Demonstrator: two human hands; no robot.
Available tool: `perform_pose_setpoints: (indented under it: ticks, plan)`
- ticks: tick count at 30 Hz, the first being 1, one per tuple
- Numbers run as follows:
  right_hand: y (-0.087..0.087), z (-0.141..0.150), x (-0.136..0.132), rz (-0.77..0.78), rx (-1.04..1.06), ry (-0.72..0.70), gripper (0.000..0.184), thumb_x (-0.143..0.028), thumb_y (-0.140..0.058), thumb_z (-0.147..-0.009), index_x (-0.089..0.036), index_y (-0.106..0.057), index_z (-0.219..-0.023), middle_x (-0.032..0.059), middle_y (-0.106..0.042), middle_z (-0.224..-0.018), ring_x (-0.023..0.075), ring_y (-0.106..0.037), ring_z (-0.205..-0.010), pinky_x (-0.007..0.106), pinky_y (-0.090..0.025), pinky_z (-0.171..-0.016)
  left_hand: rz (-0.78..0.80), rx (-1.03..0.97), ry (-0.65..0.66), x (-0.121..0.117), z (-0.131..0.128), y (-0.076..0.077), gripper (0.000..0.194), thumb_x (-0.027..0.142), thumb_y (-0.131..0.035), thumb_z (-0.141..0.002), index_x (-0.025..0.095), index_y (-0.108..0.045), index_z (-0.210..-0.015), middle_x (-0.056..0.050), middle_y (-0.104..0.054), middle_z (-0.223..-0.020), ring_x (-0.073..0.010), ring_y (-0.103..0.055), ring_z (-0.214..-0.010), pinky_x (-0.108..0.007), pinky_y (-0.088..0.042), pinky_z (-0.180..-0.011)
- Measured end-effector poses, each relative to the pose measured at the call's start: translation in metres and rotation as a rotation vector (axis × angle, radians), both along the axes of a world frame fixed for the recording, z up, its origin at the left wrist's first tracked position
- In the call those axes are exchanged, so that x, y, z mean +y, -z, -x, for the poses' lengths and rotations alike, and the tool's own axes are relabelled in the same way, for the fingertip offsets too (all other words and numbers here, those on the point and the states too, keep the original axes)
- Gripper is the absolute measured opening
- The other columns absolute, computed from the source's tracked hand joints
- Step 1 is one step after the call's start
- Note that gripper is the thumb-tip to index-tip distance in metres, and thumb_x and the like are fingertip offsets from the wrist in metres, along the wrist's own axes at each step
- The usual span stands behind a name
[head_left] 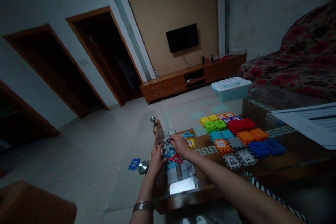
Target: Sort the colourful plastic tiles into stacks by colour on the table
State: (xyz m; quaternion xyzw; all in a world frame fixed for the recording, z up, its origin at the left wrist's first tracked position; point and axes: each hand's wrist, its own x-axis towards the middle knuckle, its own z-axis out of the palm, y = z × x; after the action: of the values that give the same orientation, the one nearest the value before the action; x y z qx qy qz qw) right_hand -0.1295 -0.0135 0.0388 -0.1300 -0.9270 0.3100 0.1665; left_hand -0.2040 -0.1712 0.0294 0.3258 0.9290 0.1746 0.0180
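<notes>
Both my hands work at a small cluster of interlocking plastic block pieces point(173, 156) on the left part of a glass-topped coffee table point(207, 152). My left hand point(156, 159) is closed at the cluster's left side, fingers curled on its edge. My right hand point(179, 144) is closed over the cluster's top, pinching a grey piece point(168, 139). Blue, red and yellow pieces show beneath and beside the hands. A silver bangle sits on my left wrist.
Sorted rows of coloured blocks point(237, 134) lie to the right on the table. One blue piece point(134, 163) shows under the glass at the left. Papers point(312, 120), a teal storage box point(231, 88), a floral sofa point(296, 66) and a TV cabinet point(191, 77) stand beyond.
</notes>
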Motion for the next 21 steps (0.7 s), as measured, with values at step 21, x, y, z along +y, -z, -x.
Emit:
perform_pose_setpoints:
  ticks: [21]
  plan:
    - [0.005, -0.123, 0.014, -0.333, -0.238, -0.275, 0.020, -0.012, -0.063, -0.082, -0.013, -0.070, -0.101, 0.0166, -0.069, -0.107, 0.0293, -0.063, -0.099, 0.037, -0.047, -0.086, -0.231, 0.142, -0.164, -0.024, 0.011, -0.007, 0.034, 0.013, -0.054, -0.078, 0.015, -0.063, -0.111, -0.012, -0.065, -0.112, -0.0226, -0.065, -0.106, -0.036, -0.050, -0.095]
